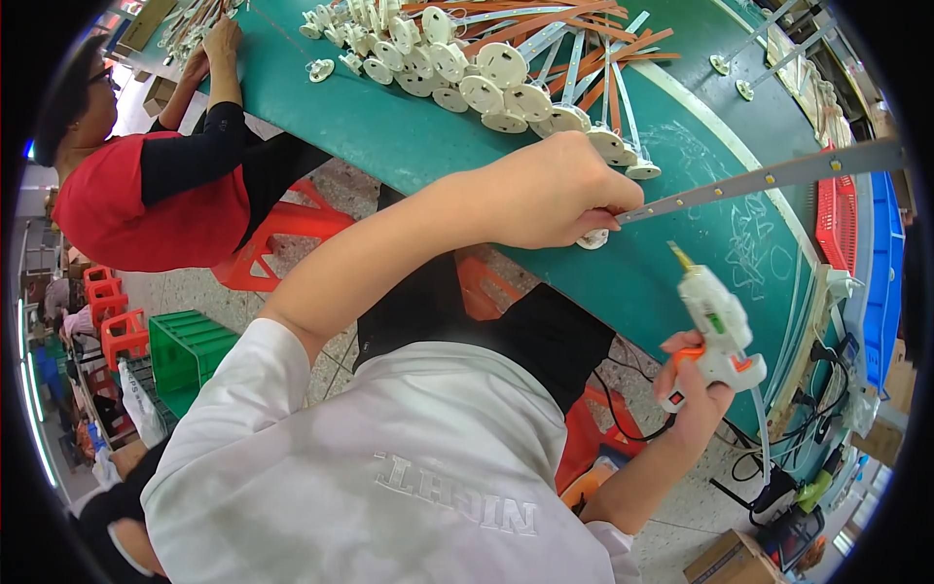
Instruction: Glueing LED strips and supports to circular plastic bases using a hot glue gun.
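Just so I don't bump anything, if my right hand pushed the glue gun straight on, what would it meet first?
Likely the strip, near your left hand; depth is unclear, so the glue gun might pass under it.

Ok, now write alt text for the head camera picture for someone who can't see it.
The person's left hand pinches a yellow-dotted grey strip above a green table, while the right hand holds a white glue gun. Beyond lies a pile of cream discs; a co-worker in red is at left.

Head-worn fisheye view, facing down, close above the wearer's hands (564, 190), green table (341, 115) beyond
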The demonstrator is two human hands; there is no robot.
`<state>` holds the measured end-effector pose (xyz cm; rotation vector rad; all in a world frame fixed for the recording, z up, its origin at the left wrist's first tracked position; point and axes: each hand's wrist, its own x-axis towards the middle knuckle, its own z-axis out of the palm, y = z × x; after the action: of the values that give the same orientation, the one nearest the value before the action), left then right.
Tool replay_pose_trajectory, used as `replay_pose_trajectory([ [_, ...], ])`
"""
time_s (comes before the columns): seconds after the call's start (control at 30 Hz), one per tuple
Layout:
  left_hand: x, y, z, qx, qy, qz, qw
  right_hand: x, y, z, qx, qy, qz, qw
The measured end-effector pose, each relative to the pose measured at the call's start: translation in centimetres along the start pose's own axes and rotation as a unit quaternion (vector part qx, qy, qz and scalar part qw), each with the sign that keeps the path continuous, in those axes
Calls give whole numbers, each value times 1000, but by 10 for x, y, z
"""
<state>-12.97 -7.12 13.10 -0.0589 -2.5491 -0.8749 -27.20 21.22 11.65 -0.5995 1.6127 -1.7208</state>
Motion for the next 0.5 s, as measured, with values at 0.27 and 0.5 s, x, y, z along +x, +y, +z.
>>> replay_pose_trajectory([
  [0.27, -4, 2, 1, -4, 13, -15, 1000, 13, -11, 21, -92, -92, 53, 990],
  [0.5, -5, 1, 3, -1, 15, -14, 1000, 22, -14, 26, -149, -125, 72, 978],
])
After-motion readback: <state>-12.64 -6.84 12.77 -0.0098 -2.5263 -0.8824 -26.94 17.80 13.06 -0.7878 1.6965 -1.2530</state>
